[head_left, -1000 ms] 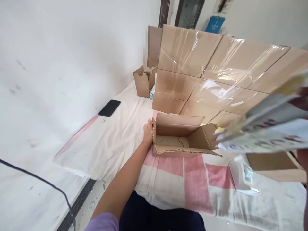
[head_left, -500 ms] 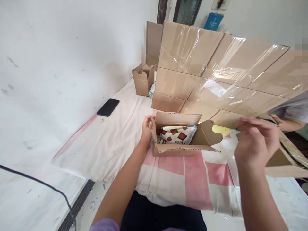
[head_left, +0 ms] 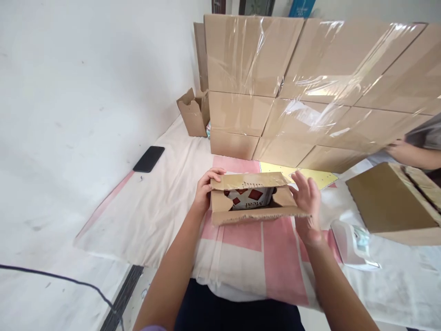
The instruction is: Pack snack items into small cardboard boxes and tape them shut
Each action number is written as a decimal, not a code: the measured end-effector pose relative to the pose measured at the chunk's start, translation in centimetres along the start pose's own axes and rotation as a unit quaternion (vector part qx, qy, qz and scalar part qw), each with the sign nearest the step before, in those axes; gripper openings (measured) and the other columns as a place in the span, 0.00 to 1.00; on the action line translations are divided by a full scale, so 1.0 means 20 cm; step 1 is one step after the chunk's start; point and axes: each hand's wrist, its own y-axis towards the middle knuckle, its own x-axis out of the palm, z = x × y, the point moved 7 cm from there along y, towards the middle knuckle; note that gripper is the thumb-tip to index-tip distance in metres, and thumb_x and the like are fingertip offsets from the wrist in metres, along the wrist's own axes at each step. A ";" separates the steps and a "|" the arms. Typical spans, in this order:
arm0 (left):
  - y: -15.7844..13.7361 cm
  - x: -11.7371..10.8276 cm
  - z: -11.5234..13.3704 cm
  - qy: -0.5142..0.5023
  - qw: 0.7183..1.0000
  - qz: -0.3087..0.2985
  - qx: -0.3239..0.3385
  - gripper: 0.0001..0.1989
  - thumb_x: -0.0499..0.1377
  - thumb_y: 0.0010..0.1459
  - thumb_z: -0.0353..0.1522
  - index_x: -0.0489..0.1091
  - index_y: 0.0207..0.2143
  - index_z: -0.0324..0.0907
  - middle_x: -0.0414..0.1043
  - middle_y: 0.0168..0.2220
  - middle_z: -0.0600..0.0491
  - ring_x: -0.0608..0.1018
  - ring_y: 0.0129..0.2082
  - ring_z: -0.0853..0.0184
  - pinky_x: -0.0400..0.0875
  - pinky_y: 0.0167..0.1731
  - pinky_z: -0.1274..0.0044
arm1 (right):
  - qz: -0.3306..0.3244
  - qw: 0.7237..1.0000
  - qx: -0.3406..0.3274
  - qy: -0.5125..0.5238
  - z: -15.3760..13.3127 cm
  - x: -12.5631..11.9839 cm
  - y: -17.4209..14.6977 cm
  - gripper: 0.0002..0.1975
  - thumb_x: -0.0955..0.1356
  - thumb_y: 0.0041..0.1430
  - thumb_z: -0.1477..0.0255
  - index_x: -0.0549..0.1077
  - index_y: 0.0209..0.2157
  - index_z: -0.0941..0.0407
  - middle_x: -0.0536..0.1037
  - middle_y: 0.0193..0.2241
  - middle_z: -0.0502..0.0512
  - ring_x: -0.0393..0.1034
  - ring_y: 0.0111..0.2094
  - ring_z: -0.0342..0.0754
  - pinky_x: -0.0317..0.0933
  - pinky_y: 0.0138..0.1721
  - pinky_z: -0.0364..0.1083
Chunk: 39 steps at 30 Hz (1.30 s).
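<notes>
A left hand (head_left: 206,191) grips a cardboard box (head_left: 255,214) at center frame as a right hand (head_left: 307,201), fingers loosely spread, flanks its opposite end, contact unclear. Flaps (head_left: 246,180) partly hide the printed pouch (head_left: 251,199) inside; a co-worker's arm (head_left: 422,155) is cropped at right.

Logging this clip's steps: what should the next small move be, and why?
Probably fold the far long flap down over the carton: both short end flaps lean inward, the pouch shows between them, and the left hand and right hand are at opposite ends.
</notes>
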 end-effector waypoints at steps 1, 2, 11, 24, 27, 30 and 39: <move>0.00 0.01 0.00 -0.006 1.000 -0.007 0.005 0.18 0.60 0.57 0.50 0.70 0.32 0.45 0.73 0.48 0.46 0.74 0.51 0.55 0.68 0.53 0.63 | 0.012 1.000 0.008 0.003 0.02 0.00 -0.01 0.51 0.58 0.55 0.32 0.43 0.73 0.38 0.48 0.74 0.58 0.46 0.73 0.64 0.56 0.65 0.67; 0.00 0.01 0.00 -0.006 1.000 -0.012 0.009 0.20 0.59 0.58 0.52 0.70 0.32 0.45 0.73 0.48 0.46 0.73 0.51 0.55 0.68 0.53 0.63 | 0.021 0.999 0.028 0.004 0.04 0.00 -0.01 0.50 0.61 0.56 0.35 0.41 0.73 0.37 0.47 0.74 0.58 0.46 0.74 0.64 0.55 0.66 0.67; -0.01 0.02 0.01 0.062 0.996 -0.058 0.013 0.17 0.62 0.56 0.48 0.68 0.34 0.45 0.67 0.50 0.47 0.69 0.51 0.55 0.64 0.50 0.67 | 0.099 0.946 0.289 0.108 0.21 0.06 -0.05 0.29 0.69 0.61 0.67 0.67 0.64 0.39 0.60 0.71 0.46 0.49 0.73 0.56 0.53 0.70 0.59; -0.01 0.02 0.05 0.109 0.990 -0.070 0.055 0.16 0.65 0.53 0.46 0.71 0.34 0.45 0.66 0.48 0.47 0.70 0.49 0.56 0.65 0.50 0.66 | 0.101 0.967 0.219 0.083 0.24 0.09 -0.11 0.31 0.63 0.66 0.55 0.60 0.68 0.45 0.61 0.70 0.53 0.54 0.71 0.61 0.56 0.69 0.63; -0.01 0.02 0.06 0.117 0.988 -0.061 0.074 0.17 0.64 0.54 0.49 0.73 0.36 0.46 0.66 0.49 0.47 0.70 0.50 0.55 0.66 0.52 0.64 | 0.111 0.972 0.192 0.074 0.24 0.10 -0.14 0.35 0.62 0.66 0.49 0.55 0.71 0.44 0.58 0.71 0.52 0.51 0.72 0.60 0.53 0.70 0.64; 0.00 0.01 0.07 0.131 0.986 -0.058 0.088 0.15 0.65 0.54 0.46 0.74 0.35 0.46 0.67 0.50 0.48 0.70 0.52 0.55 0.64 0.56 0.62 | 0.112 0.976 0.174 0.069 0.23 0.10 -0.15 0.35 0.63 0.66 0.50 0.56 0.71 0.44 0.59 0.71 0.53 0.51 0.72 0.60 0.52 0.70 0.64; -0.03 0.04 0.11 0.165 0.975 -0.088 0.117 0.14 0.63 0.59 0.43 0.72 0.27 0.44 0.69 0.50 0.47 0.70 0.53 0.54 0.64 0.54 0.61 | 0.121 0.988 0.099 -0.004 0.15 0.08 -0.10 0.24 0.66 0.67 0.59 0.69 0.63 0.45 0.66 0.66 0.55 0.55 0.70 0.58 0.51 0.71 0.64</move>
